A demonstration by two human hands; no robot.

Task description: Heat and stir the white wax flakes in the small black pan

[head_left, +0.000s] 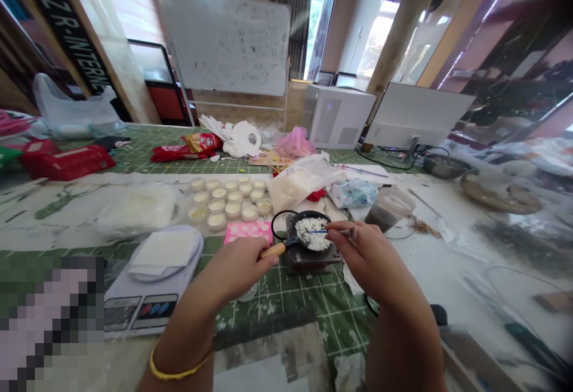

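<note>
A small black pan (293,241) rests on a dark heater (308,262) and holds white flakes (312,234). Its wooden handle (274,250) is in my left hand (245,262), with the fingers closed round it. My right hand (360,249) pinches a thin blue stick (319,231), whose far end reaches into the flakes. Just left of the pan lies a pink spotted box (248,232), partly behind my left hand.
Several small cups of pale wax-like material (233,209) stand behind the pink box. A white scale (154,296) with paper on it is at the left. Behind the pan lies a plastic bag (299,180); a tub of dark material (390,208) stands right.
</note>
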